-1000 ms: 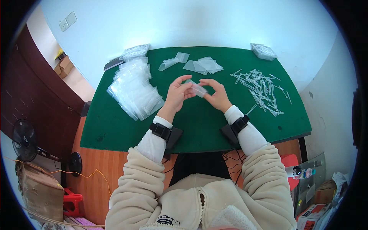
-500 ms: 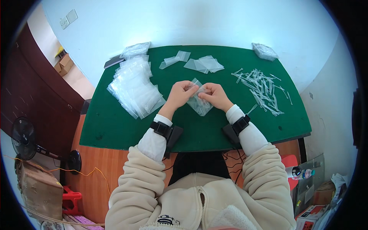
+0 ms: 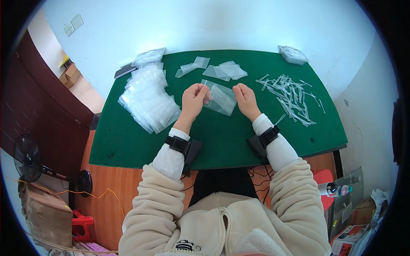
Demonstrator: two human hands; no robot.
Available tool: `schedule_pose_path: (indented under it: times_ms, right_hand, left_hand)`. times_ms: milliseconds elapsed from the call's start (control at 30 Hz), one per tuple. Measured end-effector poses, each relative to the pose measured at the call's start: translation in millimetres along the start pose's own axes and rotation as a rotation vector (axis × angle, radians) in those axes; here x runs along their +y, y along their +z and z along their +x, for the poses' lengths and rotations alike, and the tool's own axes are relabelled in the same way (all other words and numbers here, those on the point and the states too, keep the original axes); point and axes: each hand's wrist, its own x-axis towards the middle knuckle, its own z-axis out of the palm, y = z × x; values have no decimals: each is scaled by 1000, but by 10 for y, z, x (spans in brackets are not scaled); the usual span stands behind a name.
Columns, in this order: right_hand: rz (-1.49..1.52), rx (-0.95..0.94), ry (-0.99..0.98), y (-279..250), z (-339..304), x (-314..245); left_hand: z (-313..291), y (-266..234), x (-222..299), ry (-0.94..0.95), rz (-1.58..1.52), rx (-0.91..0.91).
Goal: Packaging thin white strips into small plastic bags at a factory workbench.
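Note:
A clear flat plastic bag [image 3: 223,100] with several thin, pale sticks inside is stretched between my hands above the middle of the green table. My left hand [image 3: 195,100] is closed on the bag's left side, thumb and fingers pinching its edge. At the upper right edge, my right hand [image 3: 246,101] is closed, its fingertips against the bag's corner. To the right lies a loose heap of thin, pale sticks with small loops at their ends [image 3: 292,96]. A fanned pile of clear bags [image 3: 147,100] lies left of my left hand.
Several loose clear bags [image 3: 228,71] lie beyond my hands. Filled clear packs stand at the table's back left [image 3: 150,56] and back right [image 3: 293,55], against the wall. A dark flat object [image 3: 125,71] is beside the left pack. A fan [image 3: 27,153] stands left of the table [image 3: 128,151].
My hands have moved apart, the left one to the left and the right one to the right. The bag has turned from upright to slanted and now lies spread between them.

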Motion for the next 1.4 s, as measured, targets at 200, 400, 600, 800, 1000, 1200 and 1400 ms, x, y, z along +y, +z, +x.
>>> schedule_pose_path:
  times_ms: [200,400,600,800,1000,1200,1400]
  right_hand:
    - [278,-76,61,-61,6,40]
    - [415,-97,273,5,-14,-104]
    - [294,-256,159,54,-58,-73]
    - [261,-288,199,86,-76,-86]
    - [162,-192,133,41,-42,10]
    - [242,-12,180,-31,19,71]
    - [-237,-99,-177,-23,-10,-85]
  left_hand:
    - [-1,-38,46,-56,-27,-16]
    - [-66,14,62,-202,120,-366]
    - [-95,84,24,-179,195,-417]
    - [-115,108,-26,-32,320,-314]
    - [-99,87,-40,62,487,-272]
    - [-37,-40,-41,23,472,-257]
    - [-58,-37,-53,254,829,-209]
